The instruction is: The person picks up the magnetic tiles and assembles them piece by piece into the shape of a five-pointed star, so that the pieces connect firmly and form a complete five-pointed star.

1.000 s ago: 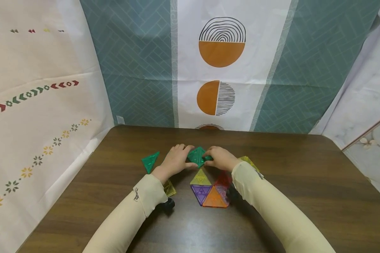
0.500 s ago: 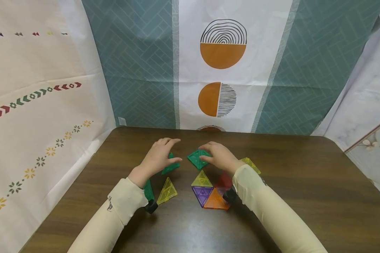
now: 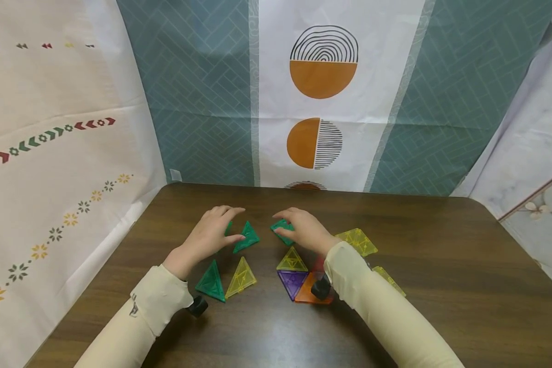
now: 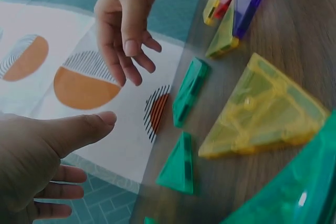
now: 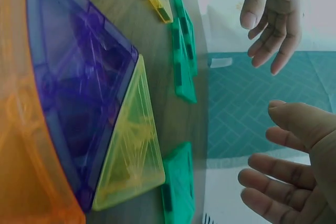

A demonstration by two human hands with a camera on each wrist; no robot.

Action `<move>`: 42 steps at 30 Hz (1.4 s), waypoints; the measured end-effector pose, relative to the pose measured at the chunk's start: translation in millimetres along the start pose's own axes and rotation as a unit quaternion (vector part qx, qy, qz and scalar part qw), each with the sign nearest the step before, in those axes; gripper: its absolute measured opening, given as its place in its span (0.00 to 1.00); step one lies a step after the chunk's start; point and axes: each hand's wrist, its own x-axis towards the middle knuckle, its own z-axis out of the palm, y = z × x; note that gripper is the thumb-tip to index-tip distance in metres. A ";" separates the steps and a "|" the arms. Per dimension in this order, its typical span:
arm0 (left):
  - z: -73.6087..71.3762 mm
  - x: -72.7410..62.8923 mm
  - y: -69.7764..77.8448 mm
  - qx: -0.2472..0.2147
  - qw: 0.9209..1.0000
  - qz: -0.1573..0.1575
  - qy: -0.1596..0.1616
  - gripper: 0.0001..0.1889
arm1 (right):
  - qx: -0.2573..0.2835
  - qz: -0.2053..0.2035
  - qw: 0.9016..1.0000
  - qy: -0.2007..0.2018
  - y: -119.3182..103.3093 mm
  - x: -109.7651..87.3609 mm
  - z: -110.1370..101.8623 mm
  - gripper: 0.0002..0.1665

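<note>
My left hand (image 3: 208, 232) hovers over the left of the table, thumb and fingers spread apart with nothing between them. A green triangle magnetic tile (image 3: 246, 238) lies just right of its fingertips, and another green tile (image 3: 229, 228) is mostly hidden behind the hand. My right hand (image 3: 305, 230), fingers loosely bent and holding nothing, overlaps a green tile (image 3: 281, 231) in the head view. The right wrist view shows that palm bare, well off the green tile (image 5: 180, 187). Below it, a yellow triangle (image 3: 293, 259), a purple triangle (image 3: 292, 282) and an orange triangle (image 3: 309, 292) join edge to edge.
A green triangle (image 3: 210, 282) and a yellow triangle (image 3: 242, 277) lie near the left wrist. Beyond the right wrist are yellow tiles (image 3: 358, 241), with one more yellow tile (image 3: 389, 280) beside the sleeve. A red tile (image 3: 319, 263) is partly covered by the right arm.
Both hands were together at the green tiles. My left hand has drawn away left, uncovering green and yellow triangles; a green triangle now lies left of the middle. My right hand has shifted slightly left.
</note>
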 end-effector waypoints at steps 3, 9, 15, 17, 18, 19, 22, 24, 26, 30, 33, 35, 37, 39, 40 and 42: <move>-0.7 -3.7 -7.2 -0.002 1.000 -0.014 -0.006 0.35 | 0.009 -0.012 1.000 -0.012 -2.2 5.1 4.0 0.25; -2.0 -8.9 -17.2 -0.011 0.999 -0.030 -0.016 0.35 | 0.007 -0.025 0.999 -0.030 -5.8 13.3 8.2 0.26; -0.2 -12.7 -27.0 -0.012 0.999 -0.025 -0.021 0.35 | -0.018 -0.029 0.998 -0.056 -13.0 23.2 14.7 0.26; 0.5 -14.3 -31.0 -0.015 0.999 -0.021 -0.024 0.35 | -0.029 -0.031 0.997 -0.068 -16.7 26.8 18.5 0.26; 0.7 -15.4 -32.9 -0.017 0.999 -0.019 -0.027 0.35 | -0.037 -0.033 0.996 -0.074 -18.5 28.6 20.7 0.26; 0.9 -16.4 -34.8 -0.020 0.999 -0.018 -0.030 0.36 | -0.043 -0.035 0.995 -0.080 -20.2 30.3 23.0 0.27; 1.4 -20.0 -39.8 -0.029 0.998 -0.017 -0.043 0.37 | -0.057 -0.046 0.993 -0.089 -24.6 35.2 30.1 0.27; 2.0 -22.6 -42.9 -0.035 0.998 -0.021 -0.053 0.39 | -0.066 -0.052 0.992 -0.093 -26.8 37.7 34.4 0.27; 3.0 -25.0 -45.9 -0.038 0.997 -0.025 -0.063 0.39 | -0.074 -0.056 0.991 -0.096 -28.7 39.7 37.9 0.26; 4.4 -28.6 -50.8 -0.042 0.996 -0.032 -0.075 0.40 | -0.092 -0.056 0.988 -0.108 -31.4 42.8 42.9 0.27; 4.4 -30.5 -53.4 -0.041 0.995 -0.035 -0.083 0.41 | -0.107 -0.054 0.986 -0.115 -33.9 44.1 45.3 0.27; 4.3 -31.5 -54.9 -0.040 0.995 -0.038 -0.088 0.41 | -0.116 -0.053 0.985 -0.120 -35.6 45.0 46.9 0.27; 4.8 -32.1 -56.7 -0.038 0.995 -0.038 -0.089 0.40 | -0.128 -0.056 0.982 -0.124 -37.4 45.7 48.6 0.27; 5.6 -32.8 -57.8 -0.036 0.995 -0.038 -0.086 0.39 | -0.146 -0.058 0.979 -0.127 -38.9 46.4 50.3 0.27; 6.1 -33.1 -58.2 -0.034 0.995 -0.037 -0.085 0.38 | -0.155 -0.060 0.978 -0.129 -39.5 46.8 51.1 0.27; 7.7 -33.5 -58.9 -0.030 0.996 -0.035 -0.081 0.38 | -0.172 -0.062 0.974 -0.132 -40.9 47.1 52.5 0.27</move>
